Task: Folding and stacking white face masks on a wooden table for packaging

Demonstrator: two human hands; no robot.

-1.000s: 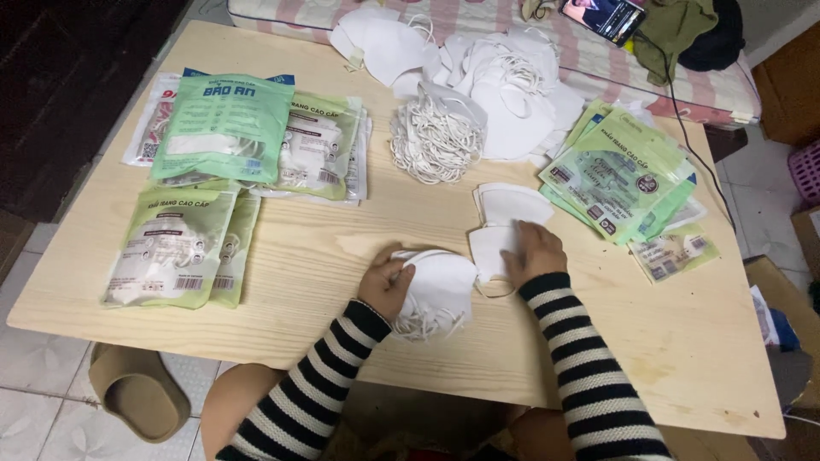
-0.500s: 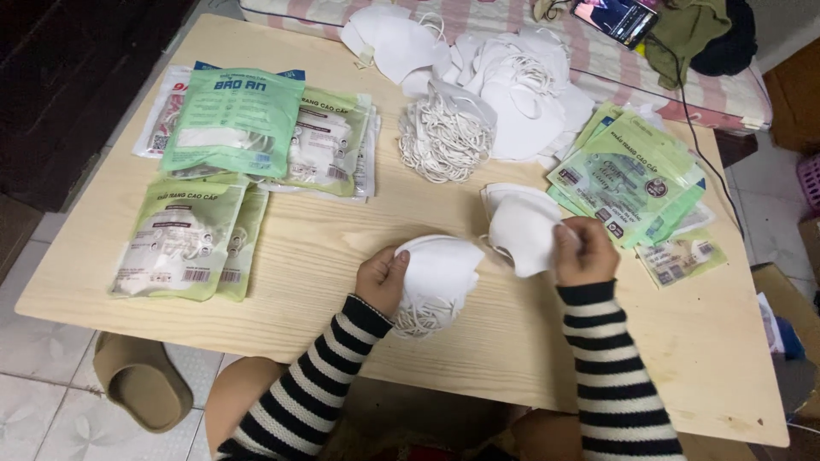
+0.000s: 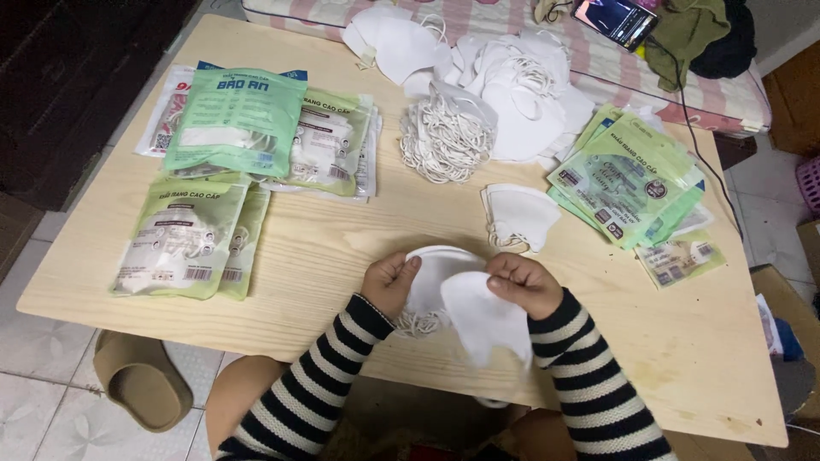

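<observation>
A: What are the hands doing at the near edge of the tabletop?

B: Both are clamped on white face masks. The left hand grips the rim of a cupped mask that rests on the wood, its elastic loops bunched just under it. The right hand pinches the top of a second mask, which hangs down over the near edge.

A: Any change from a second ago?

B: Yes. Half a second back the hands were apart, each with its own mask, the right one out toward the loose mask that lies beyond them. Now they have come together and the second mask overlaps the first. I judge the two are being stacked or paired.

A: And round about?

B: Sealed green mask packets sit toward the far left corner, and more of them at the left edge. A tangle of white elastic loops lies at the middle of the far edge, with a heap of unpacked masks behind it. A fan of empty green sleeves lies on the right side. A phone lies on the bed past the far edge.
</observation>
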